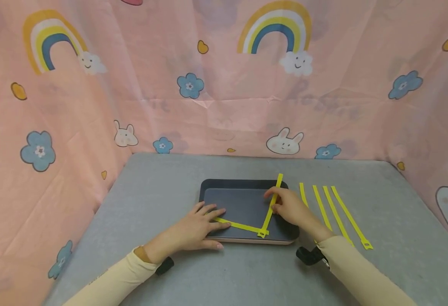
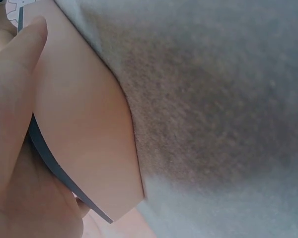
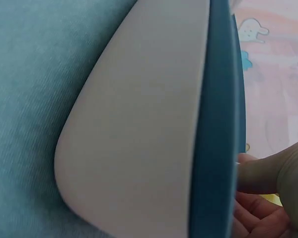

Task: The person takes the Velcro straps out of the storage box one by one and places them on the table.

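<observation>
A dark shallow baking pan with a pinkish outside lies on the table. My left hand rests over its front left corner with fingers spread, the fingertips on a yellow hook-and-loop cable tie that runs along the pan's front. A second yellow cable tie stretches from the first one's right end towards the back rim, its slotted head lying across that end. My right hand pinches this second tie partway along. In the left wrist view the thumb lies against the pan's outer wall.
Several more yellow cable ties lie side by side to the right of the pan, partly behind my right forearm. A grey cloth covers the table. Pink printed curtains enclose the back and sides. Black devices sit at both wrists.
</observation>
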`<state>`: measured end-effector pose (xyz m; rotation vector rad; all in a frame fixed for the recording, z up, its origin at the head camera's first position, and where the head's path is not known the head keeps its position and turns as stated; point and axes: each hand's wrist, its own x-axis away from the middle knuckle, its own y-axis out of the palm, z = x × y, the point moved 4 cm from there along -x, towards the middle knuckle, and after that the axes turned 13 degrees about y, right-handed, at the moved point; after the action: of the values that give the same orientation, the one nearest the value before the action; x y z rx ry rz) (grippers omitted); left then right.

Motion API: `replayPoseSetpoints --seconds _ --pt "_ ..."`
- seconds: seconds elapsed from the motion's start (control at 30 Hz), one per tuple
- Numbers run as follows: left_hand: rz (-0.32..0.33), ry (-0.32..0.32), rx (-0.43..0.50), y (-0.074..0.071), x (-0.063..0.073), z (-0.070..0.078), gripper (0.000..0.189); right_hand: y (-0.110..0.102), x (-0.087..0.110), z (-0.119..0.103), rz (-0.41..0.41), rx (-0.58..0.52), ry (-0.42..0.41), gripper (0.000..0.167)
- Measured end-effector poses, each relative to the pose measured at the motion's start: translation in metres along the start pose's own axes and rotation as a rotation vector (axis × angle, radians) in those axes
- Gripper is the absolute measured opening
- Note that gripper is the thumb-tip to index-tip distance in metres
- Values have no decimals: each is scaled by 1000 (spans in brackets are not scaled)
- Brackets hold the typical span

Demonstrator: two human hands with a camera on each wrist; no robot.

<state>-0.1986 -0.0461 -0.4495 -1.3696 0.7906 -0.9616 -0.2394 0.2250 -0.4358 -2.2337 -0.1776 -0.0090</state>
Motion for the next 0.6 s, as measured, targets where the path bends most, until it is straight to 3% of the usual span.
replayPoseSetpoints --seconds 0.3,0.6 --pt "18 8 12 -1 1 0 62 -10 4 2 45 -44 27 35" --pt "14 13 4 -1 -2 -1 59 -19 6 13 139 -186 72 29"
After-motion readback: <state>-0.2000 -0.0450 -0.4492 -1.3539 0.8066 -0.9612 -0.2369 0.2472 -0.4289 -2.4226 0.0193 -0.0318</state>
